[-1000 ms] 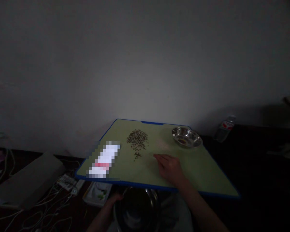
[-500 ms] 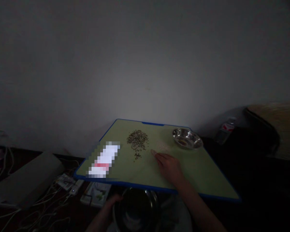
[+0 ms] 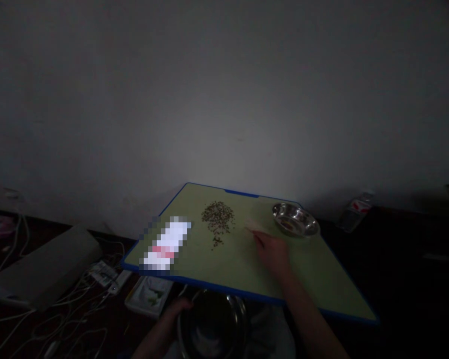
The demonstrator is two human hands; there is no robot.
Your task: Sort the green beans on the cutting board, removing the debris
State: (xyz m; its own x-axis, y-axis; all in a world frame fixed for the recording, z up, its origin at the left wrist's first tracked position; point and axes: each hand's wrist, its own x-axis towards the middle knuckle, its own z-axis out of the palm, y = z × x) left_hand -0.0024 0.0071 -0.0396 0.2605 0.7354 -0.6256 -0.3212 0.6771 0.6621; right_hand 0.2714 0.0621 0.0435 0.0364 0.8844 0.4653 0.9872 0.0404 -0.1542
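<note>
My left hand [image 3: 174, 315] grips the left rim of a shiny metal bowl [image 3: 211, 326], held low below the board's near edge; its inside is dark. My right hand [image 3: 271, 253] rests over the pale green, blue-edged board [image 3: 194, 267] with fingers pinched together. What they hold, if anything, is too small to make out. Just beyond the fingertips lies a faint patch of pale grains [image 3: 251, 225]. To the left is a spread pile of small dark grains or seeds [image 3: 217, 217], with a few scattered nearer me. A second metal bowl [image 3: 295, 219] stands at the back right.
A bright, pixelated phone-like screen [image 3: 166, 244] lies on the board's left side. On the floor left are a grey box [image 3: 48, 269], tangled white cables [image 3: 75, 299] and a white tray [image 3: 149, 296]. A plastic bottle [image 3: 355, 212] leans by the wall at right.
The view has shifted slightly, moving the board a little to the right. My right fingertips have moved from near the dark pile toward the pale grains. My left hand still grips the bowl.
</note>
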